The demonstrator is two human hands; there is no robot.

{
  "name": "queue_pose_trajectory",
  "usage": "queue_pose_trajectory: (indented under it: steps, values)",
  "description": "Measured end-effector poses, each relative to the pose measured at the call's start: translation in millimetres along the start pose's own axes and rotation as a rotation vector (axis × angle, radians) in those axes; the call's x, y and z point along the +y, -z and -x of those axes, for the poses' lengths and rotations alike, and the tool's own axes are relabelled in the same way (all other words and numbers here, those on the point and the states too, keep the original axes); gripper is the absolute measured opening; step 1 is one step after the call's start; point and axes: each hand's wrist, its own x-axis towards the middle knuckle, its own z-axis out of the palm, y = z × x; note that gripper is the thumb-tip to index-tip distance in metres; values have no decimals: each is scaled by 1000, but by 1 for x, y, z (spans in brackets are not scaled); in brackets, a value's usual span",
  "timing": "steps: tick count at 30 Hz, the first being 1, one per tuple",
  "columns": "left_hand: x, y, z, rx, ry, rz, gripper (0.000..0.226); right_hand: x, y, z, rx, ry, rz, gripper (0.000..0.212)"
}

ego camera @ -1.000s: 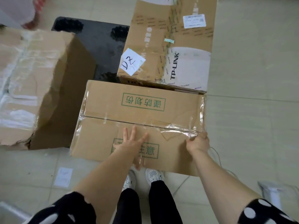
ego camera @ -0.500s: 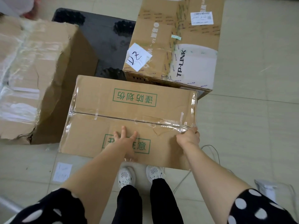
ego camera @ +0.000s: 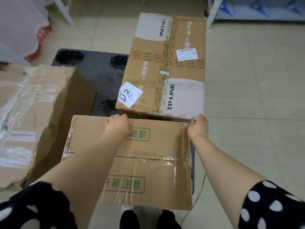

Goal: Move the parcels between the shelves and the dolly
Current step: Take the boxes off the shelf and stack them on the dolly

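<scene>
cardboard parcel (ego camera: 156, 146): left hand (ego camera: 118, 123), right hand (ego camera: 198, 125) grip far edge; tp-link box (ego camera: 148, 66) just beyond.

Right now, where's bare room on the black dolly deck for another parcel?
Free: black dolly deck between the crumpled taped cardboard box, left, and the TP-LINK cardboard box, right; beige floor tile right of that. Crowded: near side, where left hand and right hand grip the green-printed cardboard box against the TP-LINK box.

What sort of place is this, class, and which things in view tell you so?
Probably a parcel storeroom: a taped parcel, a labelled TP-LINK box, a black dolly, metal shelving uprights behind.
</scene>
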Motion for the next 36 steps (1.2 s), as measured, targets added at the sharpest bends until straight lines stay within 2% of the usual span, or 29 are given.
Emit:
queue_pose_trajectory:
  steps: [3, 7, 11, 14, 19, 28, 36]
  values:
    - [1, 6, -31, 28, 60, 52, 41, -7, -1, -24, 72, -33, -1, 41]
    - [8, 12, -73, 75, 166, 202, 48, -11, -14, -58, 56, -128, -32, 49]
    - [7, 10, -111, 68, 278, 385, 64, -12, -23, -74, 87, -194, 16, 35]
    - [6, 7, -126, 34, 288, 460, 55, -7, -21, -77, 154, -203, 54, 31]
    - [2, 2, -143, -17, 276, 441, 57, -4, -23, -84, 172, -153, 68, 24]
    - [-10, 13, -147, 38, 228, 392, 28, -25, -32, -81, 190, -43, 60, 21]
    - [-27, 4, -127, 6, 269, 392, 24, -22, -42, -64, 150, -8, 24, 22]
